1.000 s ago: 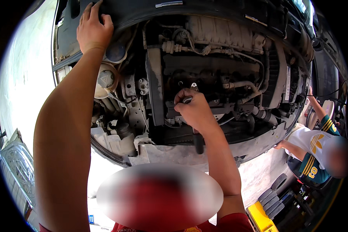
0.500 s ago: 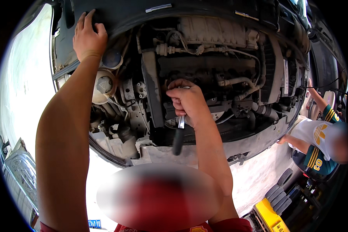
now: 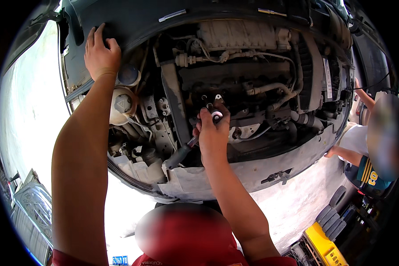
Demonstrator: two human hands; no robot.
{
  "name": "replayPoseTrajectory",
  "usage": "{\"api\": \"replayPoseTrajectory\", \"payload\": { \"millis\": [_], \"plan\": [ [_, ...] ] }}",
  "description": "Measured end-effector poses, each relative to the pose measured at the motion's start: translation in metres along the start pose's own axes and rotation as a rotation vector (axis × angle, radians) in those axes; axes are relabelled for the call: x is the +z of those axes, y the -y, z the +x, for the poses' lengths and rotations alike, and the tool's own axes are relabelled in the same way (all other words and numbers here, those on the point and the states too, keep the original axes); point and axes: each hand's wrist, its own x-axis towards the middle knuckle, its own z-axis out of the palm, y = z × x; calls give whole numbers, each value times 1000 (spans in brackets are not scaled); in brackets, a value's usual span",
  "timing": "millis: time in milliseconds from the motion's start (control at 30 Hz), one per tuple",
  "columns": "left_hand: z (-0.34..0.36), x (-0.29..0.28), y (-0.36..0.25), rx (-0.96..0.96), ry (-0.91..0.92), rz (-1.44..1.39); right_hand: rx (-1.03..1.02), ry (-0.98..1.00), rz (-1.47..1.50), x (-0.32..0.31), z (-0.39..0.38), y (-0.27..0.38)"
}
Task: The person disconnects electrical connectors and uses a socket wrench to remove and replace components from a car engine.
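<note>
My left hand [image 3: 103, 54] rests with its fingers spread on the black panel [image 3: 133, 20] along the far edge of the engine bay. Low over the middle of the engine, my right hand [image 3: 214, 133] is closed round the head end of a ratchet wrench [image 3: 180, 156]. The wrench's round metal head shows between thumb and fingers, and its dark handle slants toward the near left. A small bright metal fitting [image 3: 218, 97] shows just beyond my fingertips. Whether the wrench is seated on anything is hidden by my hand and the dark recess.
A coolant reservoir [image 3: 121, 104] stands left of the engine. Two slim metal tools, one a silver rod [image 3: 172, 15] and one a thinner bar [image 3: 271, 12], lie on the far panel. Another person [image 3: 354, 141] is at the right, near a yellow box [image 3: 326, 244] and grey cylinders [image 3: 328, 220].
The ratchet handle has swung from pointing nearly straight toward me to slanting left, as my right hand turned with it. My left hand stays on the panel; the view has shifted slightly.
</note>
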Motion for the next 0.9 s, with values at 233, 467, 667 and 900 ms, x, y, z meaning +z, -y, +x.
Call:
{"api": "replayPoseTrajectory", "payload": {
  "millis": [233, 467, 667, 900],
  "plan": [
    [0, -3, 1, 6, 0, -11, -293, 418, -1391, -19, 23, 66],
    [-43, -71, -66, 57, 25, -719, -491, 67, -1145, -63, -20, 10],
    [-182, -110, -159, -354, 1183, -1482, -220, 161, -1213, -76, -65, -6],
    [-176, -94, -168, -217, 1156, -1395, -1148, -40, -1894, -88, 18, 92]
  ]
}}
